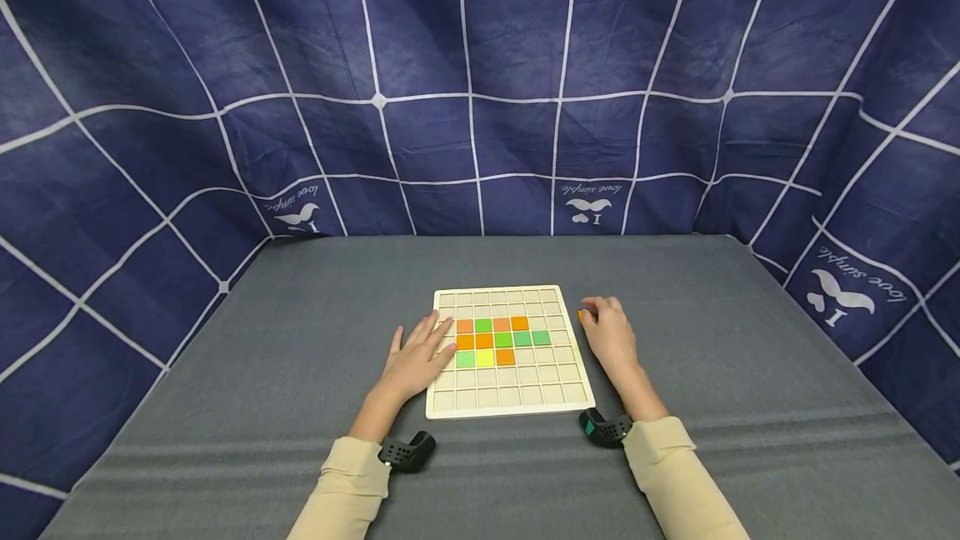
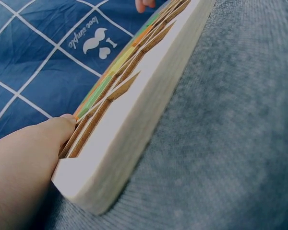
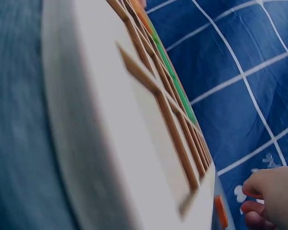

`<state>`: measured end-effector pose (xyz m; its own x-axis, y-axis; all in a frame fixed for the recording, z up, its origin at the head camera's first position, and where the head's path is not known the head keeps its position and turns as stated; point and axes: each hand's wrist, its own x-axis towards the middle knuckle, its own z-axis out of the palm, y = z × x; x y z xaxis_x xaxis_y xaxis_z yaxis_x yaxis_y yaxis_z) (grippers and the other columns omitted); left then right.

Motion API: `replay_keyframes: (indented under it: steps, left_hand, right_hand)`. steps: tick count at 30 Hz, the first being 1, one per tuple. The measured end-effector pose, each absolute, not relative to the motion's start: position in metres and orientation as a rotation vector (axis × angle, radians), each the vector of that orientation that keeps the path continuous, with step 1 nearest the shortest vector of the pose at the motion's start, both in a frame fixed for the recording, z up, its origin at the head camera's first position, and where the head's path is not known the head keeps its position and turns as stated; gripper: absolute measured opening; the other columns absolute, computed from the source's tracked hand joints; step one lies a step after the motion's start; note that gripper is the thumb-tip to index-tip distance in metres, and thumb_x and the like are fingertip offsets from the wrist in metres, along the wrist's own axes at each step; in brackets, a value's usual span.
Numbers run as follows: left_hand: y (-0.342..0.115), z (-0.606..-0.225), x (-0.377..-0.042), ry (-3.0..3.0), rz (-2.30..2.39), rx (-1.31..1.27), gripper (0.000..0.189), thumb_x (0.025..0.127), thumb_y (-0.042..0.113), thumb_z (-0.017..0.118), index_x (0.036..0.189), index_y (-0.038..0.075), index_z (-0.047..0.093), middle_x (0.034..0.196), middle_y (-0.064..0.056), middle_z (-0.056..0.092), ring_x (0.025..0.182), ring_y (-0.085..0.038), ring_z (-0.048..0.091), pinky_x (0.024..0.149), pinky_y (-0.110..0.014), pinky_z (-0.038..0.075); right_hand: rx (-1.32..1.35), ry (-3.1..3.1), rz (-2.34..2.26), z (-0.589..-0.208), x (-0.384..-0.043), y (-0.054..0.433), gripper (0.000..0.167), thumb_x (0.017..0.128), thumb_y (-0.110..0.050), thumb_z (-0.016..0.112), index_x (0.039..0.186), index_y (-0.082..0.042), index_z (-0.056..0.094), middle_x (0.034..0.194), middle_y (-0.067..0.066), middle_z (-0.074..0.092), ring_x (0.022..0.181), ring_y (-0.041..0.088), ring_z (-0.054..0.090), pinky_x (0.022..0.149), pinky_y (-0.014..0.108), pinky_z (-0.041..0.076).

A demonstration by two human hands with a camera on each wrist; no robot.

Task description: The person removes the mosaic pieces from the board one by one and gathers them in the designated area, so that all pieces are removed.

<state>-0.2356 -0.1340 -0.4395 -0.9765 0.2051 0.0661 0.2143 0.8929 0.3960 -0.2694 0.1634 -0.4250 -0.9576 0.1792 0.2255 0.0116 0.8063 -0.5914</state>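
Note:
My left hand (image 1: 414,363) lies with spread fingers over the left edge of a pale wooden grid board (image 1: 547,394). In the left wrist view, its thumb rests at the board's rim beside the colored tiles. Several square tiles in orange, salmon, green and yellow, such as a yellow tile (image 1: 485,357), sit in the board's middle cells. Beside the board's right edge, my right hand (image 1: 611,336) is low over the table with loosely bent fingers. An orange tile (image 3: 221,212) shows near its fingertips, with a gap between them in the right wrist view.
A grey cloth-covered table (image 1: 300,315) surrounds the board. Blue curtains (image 1: 510,40) with white grid lines stand behind and at both sides. A black band (image 1: 408,451) is on the left wrist, another black band (image 1: 604,428) on the right.

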Motion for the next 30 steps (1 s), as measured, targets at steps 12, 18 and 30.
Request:
replay_keyframes:
  steps: [12,18,30]
  left_hand:
    - [-0.136,-0.44,-0.236,-3.031,-0.633,-0.33,0.056,0.094,0.049,0.036,0.143,0.023,0.03,0.153,-0.003,0.018,0.14,-0.023,0.019,0.112,-0.055,-0.001]
    - [-0.135,-0.44,-0.237,-3.034,-0.624,-0.321,0.057,0.093,0.049,0.037,0.143,0.023,0.031,0.153,-0.003,0.019,0.14,-0.023,0.02,0.112,-0.055,0.0]
    - [-0.135,-0.441,-0.237,-3.037,-0.607,-0.318,0.057,0.093,0.051,0.035,0.143,0.023,0.03,0.153,-0.002,0.018,0.14,-0.022,0.02,0.112,-0.054,0.0]
  right_hand:
    - [0.117,-2.722,0.908,-0.422,-0.263,0.127,0.025,0.092,-0.02,0.052,0.112,-0.01,0.063,0.104,0.009,0.056,0.088,0.023,0.057,0.07,0.037,0.049]
    - [0.27,-2.7,0.943,-0.429,-0.26,0.113,0.022,0.091,-0.019,0.055,0.108,-0.01,0.065,0.1,0.006,0.058,0.089,0.02,0.056,0.077,0.037,0.046]
    - [0.34,-2.738,1.092,-0.439,-0.266,0.111,0.03,0.091,-0.019,0.054,0.12,-0.011,0.059,0.108,0.008,0.058,0.101,0.024,0.057,0.088,0.042,0.034]
